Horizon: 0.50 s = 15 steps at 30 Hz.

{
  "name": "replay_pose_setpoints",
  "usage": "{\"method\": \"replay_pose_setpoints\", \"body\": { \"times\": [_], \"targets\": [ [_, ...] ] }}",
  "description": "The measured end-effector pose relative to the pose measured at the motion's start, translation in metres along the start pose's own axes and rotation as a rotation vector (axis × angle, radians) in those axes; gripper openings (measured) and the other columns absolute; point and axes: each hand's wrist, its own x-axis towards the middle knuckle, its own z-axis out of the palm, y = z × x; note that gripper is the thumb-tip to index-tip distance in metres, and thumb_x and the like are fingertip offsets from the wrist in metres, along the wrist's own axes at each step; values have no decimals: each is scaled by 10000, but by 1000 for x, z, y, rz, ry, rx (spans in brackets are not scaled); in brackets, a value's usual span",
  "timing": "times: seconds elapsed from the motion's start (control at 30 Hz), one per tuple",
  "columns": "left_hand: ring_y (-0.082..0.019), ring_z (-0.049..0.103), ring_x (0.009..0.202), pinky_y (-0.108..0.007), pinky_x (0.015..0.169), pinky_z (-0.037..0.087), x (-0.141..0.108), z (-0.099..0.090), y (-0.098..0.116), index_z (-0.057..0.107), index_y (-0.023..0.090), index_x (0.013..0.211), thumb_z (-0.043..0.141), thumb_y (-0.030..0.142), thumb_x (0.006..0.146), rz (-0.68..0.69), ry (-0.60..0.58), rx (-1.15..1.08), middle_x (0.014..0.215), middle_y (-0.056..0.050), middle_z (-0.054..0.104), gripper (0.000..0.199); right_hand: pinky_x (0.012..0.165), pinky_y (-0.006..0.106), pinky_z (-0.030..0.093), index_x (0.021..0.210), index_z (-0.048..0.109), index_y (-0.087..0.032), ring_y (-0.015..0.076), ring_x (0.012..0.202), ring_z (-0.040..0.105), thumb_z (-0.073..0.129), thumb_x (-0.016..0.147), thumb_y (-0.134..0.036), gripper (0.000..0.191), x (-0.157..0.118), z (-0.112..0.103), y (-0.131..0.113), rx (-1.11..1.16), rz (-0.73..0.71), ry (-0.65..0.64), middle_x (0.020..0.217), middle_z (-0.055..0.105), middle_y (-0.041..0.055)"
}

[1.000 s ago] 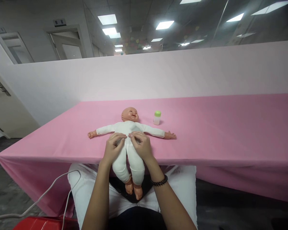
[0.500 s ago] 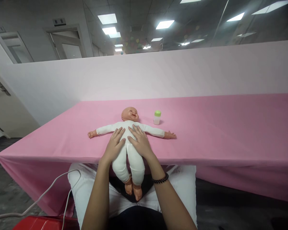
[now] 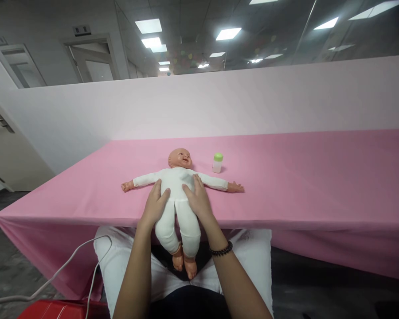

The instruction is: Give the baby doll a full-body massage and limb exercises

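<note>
A baby doll (image 3: 177, 182) with a white cloth body lies on its back on the pink-covered table, its arms spread wide. Its head points away from me, and its feet hang past the table edge above my lap. My left hand (image 3: 155, 204) rests along the left side of the doll's torso, thumb apart from the fingers. Against the right side, my right hand (image 3: 199, 200) lies in the same way, its thumb on the belly. Both hands are open; the outer fingers curve down the doll's sides and are partly hidden.
A small bottle with a green cap (image 3: 217, 163) stands right of the doll's head. The pink tablecloth (image 3: 302, 177) drapes over the front edge. A white cable (image 3: 66, 263) loops at lower left above a red stool (image 3: 63, 309). Behind the table rises a white wall (image 3: 199, 106).
Both hands have slid apart from the middle of the doll's chest, outward to its two sides. The doll and the bottle have stayed in place.
</note>
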Motion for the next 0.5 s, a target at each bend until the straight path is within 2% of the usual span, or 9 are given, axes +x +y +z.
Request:
{"method": "replay_pose_setpoints", "body": {
  "times": [0.1, 0.2, 0.3, 0.5],
  "targets": [
    [-323, 386, 1505, -543, 1254, 253, 0, 0, 2, 508, 171, 1448, 555, 454, 974, 9, 58, -16, 1588, -176, 452, 554, 1202, 476, 356, 1332, 629, -124, 311, 1405, 502, 544, 888, -377, 518, -3, -4, -6, 30, 5, 121, 1482, 568, 177],
    [-317, 518, 1367, -534, 1173, 364, -1, 1, 2, 565, 163, 1330, 558, 419, 964, 30, 122, -7, 1432, -177, 578, 446, 1007, 425, 494, 1055, 716, -178, 282, 1111, 665, 503, 835, -278, 322, -5, -7, -11, 92, -3, 215, 1172, 741, 119],
    [-290, 578, 1214, -500, 1079, 436, -1, 1, 2, 596, 175, 1188, 552, 379, 952, 69, 191, 30, 1269, -146, 625, 315, 807, 351, 507, 849, 691, -201, 241, 872, 666, 470, 786, -238, 233, -6, -8, -13, 186, -15, 282, 919, 750, 68],
    [-229, 573, 980, -381, 884, 461, -4, -1, 7, 576, 222, 910, 531, 286, 939, 208, 251, 75, 987, -50, 612, 83, 613, 282, 397, 678, 579, -218, 179, 658, 529, 475, 746, -219, 124, -10, -9, -18, 302, -80, 305, 663, 605, -1]
  ]
}}
